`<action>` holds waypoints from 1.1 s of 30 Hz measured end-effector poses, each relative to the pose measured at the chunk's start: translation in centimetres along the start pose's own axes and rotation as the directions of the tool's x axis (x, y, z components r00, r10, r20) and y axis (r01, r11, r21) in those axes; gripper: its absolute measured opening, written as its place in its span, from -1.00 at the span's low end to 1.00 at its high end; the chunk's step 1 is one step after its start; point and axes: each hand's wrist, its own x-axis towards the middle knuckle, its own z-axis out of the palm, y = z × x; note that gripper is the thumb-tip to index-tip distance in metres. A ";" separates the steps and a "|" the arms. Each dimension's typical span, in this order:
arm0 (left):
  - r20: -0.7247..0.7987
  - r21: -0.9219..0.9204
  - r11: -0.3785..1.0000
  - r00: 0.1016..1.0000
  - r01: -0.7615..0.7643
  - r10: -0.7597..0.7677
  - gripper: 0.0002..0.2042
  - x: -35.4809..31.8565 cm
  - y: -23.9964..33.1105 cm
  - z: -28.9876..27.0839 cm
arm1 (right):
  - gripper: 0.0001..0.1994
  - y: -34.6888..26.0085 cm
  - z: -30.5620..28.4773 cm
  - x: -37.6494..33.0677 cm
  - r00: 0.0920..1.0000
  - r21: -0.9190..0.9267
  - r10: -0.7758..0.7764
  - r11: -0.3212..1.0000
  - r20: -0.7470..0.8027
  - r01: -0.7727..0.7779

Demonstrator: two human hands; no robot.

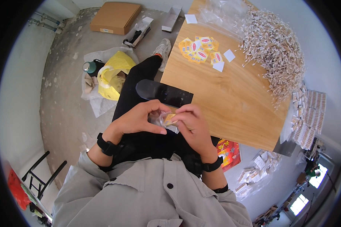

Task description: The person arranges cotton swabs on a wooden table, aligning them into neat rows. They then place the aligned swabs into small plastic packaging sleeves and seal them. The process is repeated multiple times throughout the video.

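Note:
Over my lap, my left hand (137,118) curls its fingers and thumb around a small clear plastic bag (155,118). My right hand (193,126) pinches a small yellow card (169,119) at the bag's opening; how far the card sits inside I cannot tell. Just beyond the hands, a glossy black flat piece with a rounded end (165,93) juts from the table edge over my leg. A pile of yellow-and-white printed cards (201,48) lies farther off on the wooden table (219,98).
A big heap of cotton swabs (272,49) covers the table's right side. Clear plastic bags (219,15) lie at the far end. Packed swab bundles (310,113) stand beyond the right edge. On the floor at left are a yellow bag (115,75), a bottle (89,67) and a cardboard box (115,17).

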 end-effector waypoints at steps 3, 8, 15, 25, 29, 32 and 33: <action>-0.146 0.152 0.988 0.989 0.007 0.016 -0.40 -1.3 0.8 -0.8 | -0.89 0.3 0.2 0.0 0.977 0.086 0.108 0.992 -0.182 -0.093; -0.352 0.519 0.854 0.902 -0.033 0.249 -0.39 -3.5 0.0 -3.2 | -0.92 1.9 0.7 -0.6 0.933 0.160 0.227 0.969 -0.279 -0.188; -0.504 0.709 0.663 0.830 0.239 0.239 -0.40 -4.5 -3.5 -6.9 | -0.90 2.6 1.4 -0.9 0.948 0.143 0.217 0.972 -0.232 -0.188; -0.204 0.871 0.492 0.905 -0.006 0.373 -0.37 0.5 -2.9 -8.4 | -0.89 2.8 1.1 -1.2 0.947 0.137 0.246 0.966 -0.206 -0.221; -0.137 0.865 0.496 0.914 -0.078 0.382 -0.35 1.1 -2.8 -8.5 | -0.88 3.3 1.4 -1.7 0.940 0.137 0.268 0.960 -0.211 -0.243; -0.127 0.857 0.509 0.922 -0.083 0.365 -0.33 1.1 -2.5 -8.6 | -0.88 3.4 1.7 -1.6 0.946 0.130 0.251 0.965 -0.206 -0.228; -0.125 0.856 0.509 0.922 -0.086 0.366 -0.32 1.2 -2.5 -8.5 | -0.88 3.4 1.7 -1.7 0.946 0.125 0.251 0.965 -0.206 -0.229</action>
